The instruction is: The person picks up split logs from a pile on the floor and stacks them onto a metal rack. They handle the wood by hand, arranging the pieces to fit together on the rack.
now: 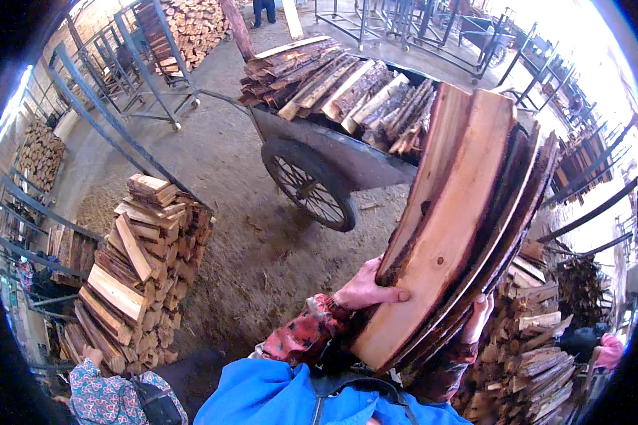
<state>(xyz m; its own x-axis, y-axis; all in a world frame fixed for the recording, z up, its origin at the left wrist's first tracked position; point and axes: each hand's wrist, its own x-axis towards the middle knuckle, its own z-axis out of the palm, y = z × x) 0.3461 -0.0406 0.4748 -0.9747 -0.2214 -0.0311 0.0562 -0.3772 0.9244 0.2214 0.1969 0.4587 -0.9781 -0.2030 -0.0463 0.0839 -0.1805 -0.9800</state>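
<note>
Between my two hands I hold a bundle of long, bark-edged wood slabs [448, 237], tilted up and away from my body. My left hand [367, 286] grips the bundle's left side near its lower end, thumb laid over the pale face of the front slab. On the other side my right hand [479, 319] clasps the bundle; part of it is hidden behind the wood. Beyond the slabs' upper end stands a two-wheeled cart [379, 168], heaped with split wood pieces [361, 92]. The slabs cover the cart's right part.
The cart's spoked wheel [308, 185] faces me across the dirt floor [241, 262]. A tall wood stack [145, 276] rises at left, near a person in a patterned sleeve [110, 386]. More wood [532, 354] is piled right. Metal frames [152, 78] stand at far left.
</note>
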